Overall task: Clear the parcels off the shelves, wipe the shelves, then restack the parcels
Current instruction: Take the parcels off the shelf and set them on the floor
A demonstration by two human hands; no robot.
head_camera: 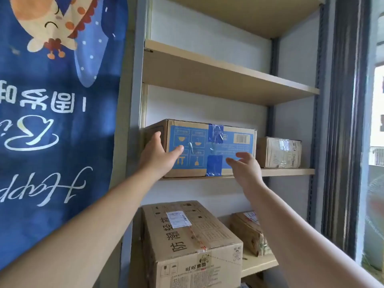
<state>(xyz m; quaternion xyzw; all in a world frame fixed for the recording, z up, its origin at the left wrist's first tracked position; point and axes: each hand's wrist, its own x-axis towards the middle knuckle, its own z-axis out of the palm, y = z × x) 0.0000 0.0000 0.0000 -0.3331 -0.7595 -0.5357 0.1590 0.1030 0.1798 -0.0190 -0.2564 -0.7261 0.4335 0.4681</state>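
A large cardboard parcel with a blue printed front and blue tape (209, 140) stands on the middle shelf (288, 172). My left hand (159, 156) lies against its left front corner, thumb on the front face and fingers along the left side. My right hand (245, 166) hovers open in front of the parcel's lower right part, fingers spread; whether it touches the box I cannot tell. A small taped parcel (279, 152) sits to the right on the same shelf. On the shelf below rest a big brown parcel (191, 244) and a smaller wrapped parcel (248, 232).
The two upper shelves (228, 80) hold nothing. A blue printed banner (58, 113) hangs close on the left of the shelf unit. A dark window frame (345, 121) and a window run down the right side.
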